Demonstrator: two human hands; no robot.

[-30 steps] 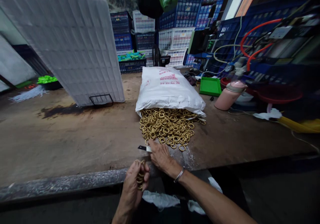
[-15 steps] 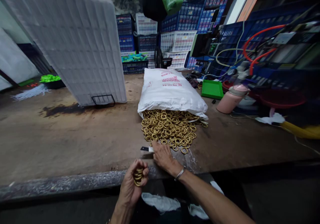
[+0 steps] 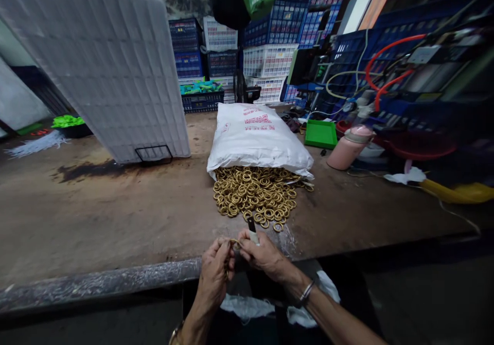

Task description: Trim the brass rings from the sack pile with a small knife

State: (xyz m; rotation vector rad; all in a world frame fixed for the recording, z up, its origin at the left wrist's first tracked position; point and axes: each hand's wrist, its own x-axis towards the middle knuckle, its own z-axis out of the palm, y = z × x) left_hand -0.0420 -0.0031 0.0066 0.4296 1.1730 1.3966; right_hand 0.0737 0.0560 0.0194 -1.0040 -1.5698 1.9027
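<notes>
My left hand (image 3: 216,265) is closed around gold rings, mostly hidden by its fingers. Between its thumb and finger and those of my right hand (image 3: 262,252), a single gold ring (image 3: 234,241) is pinched at the table's front edge. A small knife (image 3: 252,229) with a dark blade and whitish handle is also in my right hand, its blade pointing up and away. Just beyond lies a heap of gold rings (image 3: 254,193), spilling from the mouth of a white sack (image 3: 258,137) with red print.
A pale ribbed panel (image 3: 127,77) leans over the table's left side on a black wire stand (image 3: 153,153). At right stand a green tray (image 3: 321,134) and a pink bottle (image 3: 350,148). Stacked crates (image 3: 270,61) line the back. The worn table edge (image 3: 96,285) runs in front.
My right hand has come back from the heap to meet my left hand, and a ring is now pinched between them. The knife has swung from pointing left to pointing up. The view has shifted slightly.
</notes>
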